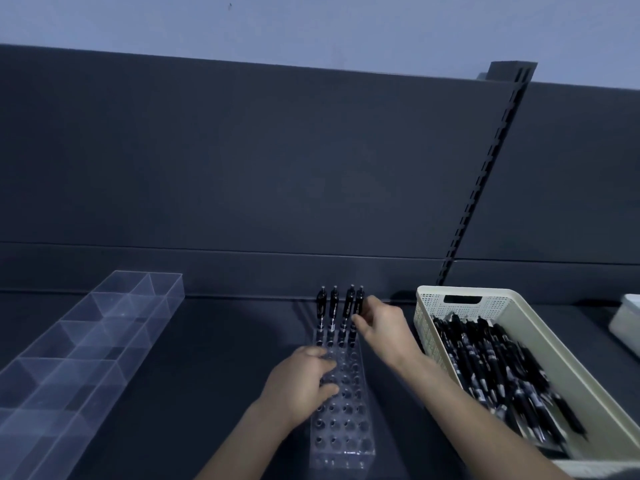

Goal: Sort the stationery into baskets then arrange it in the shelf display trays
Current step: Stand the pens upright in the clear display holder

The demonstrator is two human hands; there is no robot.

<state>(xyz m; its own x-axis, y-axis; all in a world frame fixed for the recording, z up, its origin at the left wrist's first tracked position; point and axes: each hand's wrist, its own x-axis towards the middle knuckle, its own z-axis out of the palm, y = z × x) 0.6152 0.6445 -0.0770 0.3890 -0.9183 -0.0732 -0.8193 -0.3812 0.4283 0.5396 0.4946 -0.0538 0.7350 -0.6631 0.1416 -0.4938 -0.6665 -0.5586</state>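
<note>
While the left hand (301, 382) lies across the top face of the clear pen holder (346, 427), its fingers lightly bent and pressing down on the drilled holes near the middle of the block, the right hand (384, 327) reaches to the far end of the same holder. The right hand's thumb and fingertips pinch the barrel of the rightmost pen (360, 303), which stands upright in the far row. Three more black pens (334, 308) stand upright in that row, just beside the pinched one, clicker ends up. The remaining rows of holes carry no pens. The pen holder rests lengthwise on the dark shelf (225, 375), its far end near the dark back panel (242, 168). To the right of the holder, near the right forearm, sits a cream perforated basket (568, 358) with a cut-out handle in its far wall; a loose pile of black pens (491, 368) lies flat inside it, slightly blurred. To the left, well apart from the holder, a long clear compartment tray (104, 334) with two columns of cells lies on the shelf. A slotted upright (485, 174) runs up the back panel behind the basket. A pale container (627, 320) shows in part at the right edge.
</note>
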